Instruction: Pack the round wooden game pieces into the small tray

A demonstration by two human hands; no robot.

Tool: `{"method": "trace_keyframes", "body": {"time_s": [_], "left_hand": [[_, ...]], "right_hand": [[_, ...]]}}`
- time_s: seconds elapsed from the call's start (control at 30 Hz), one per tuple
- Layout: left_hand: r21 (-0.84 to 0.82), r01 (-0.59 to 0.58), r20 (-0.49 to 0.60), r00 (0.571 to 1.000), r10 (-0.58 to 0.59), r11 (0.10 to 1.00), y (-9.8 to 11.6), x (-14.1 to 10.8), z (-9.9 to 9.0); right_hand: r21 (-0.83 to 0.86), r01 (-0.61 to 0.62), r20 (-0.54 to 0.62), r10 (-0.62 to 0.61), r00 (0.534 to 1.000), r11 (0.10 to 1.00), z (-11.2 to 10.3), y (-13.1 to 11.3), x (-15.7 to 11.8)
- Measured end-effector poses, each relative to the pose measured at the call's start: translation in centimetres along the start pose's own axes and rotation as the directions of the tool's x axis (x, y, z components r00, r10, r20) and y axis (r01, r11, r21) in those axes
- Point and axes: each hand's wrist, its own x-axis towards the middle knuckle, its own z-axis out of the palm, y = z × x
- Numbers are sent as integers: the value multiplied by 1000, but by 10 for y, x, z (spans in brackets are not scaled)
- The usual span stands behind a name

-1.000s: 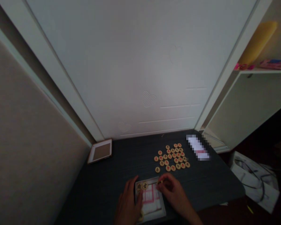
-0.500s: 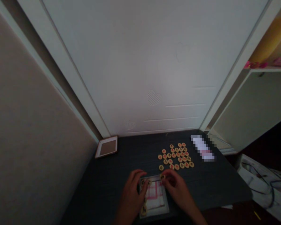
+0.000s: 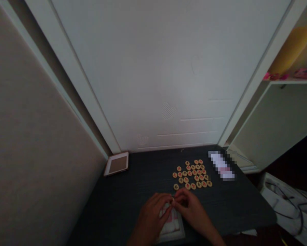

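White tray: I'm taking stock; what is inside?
Inside the white tray, white material with pink markings shows. The left hand covers the left part and the right hand some of the far end; anything beneath cannot be seen.

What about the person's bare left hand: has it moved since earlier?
Yes. The left hand has moved rightward, toward the right hand, judged against the brown-and-white rectangular object on the dark tabletop.

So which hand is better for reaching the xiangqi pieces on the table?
Probably the right hand: it is nearer the xiangqi pieces, which lie beyond it on the table. The left hand is farther away, over the left side of the box.
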Motion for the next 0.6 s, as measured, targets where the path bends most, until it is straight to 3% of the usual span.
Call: {"method": "trace_keyframes", "body": {"time_s": [0.17,0.37,0.6], "left_hand": [[135,25,-12,1000,-23,991,1,1,-5],[214,3,8,1000,-5,977,-2,4,0],[273,-78,5,997,80,959,-10,8,10]], "right_hand": [[-159,20,-77,-33,996,987,-3,2,-3],[-353,45,-208,-125,970,935,-7,27,-14],[-513,113,-208,-251,945,851,-7,46,-18]]}}
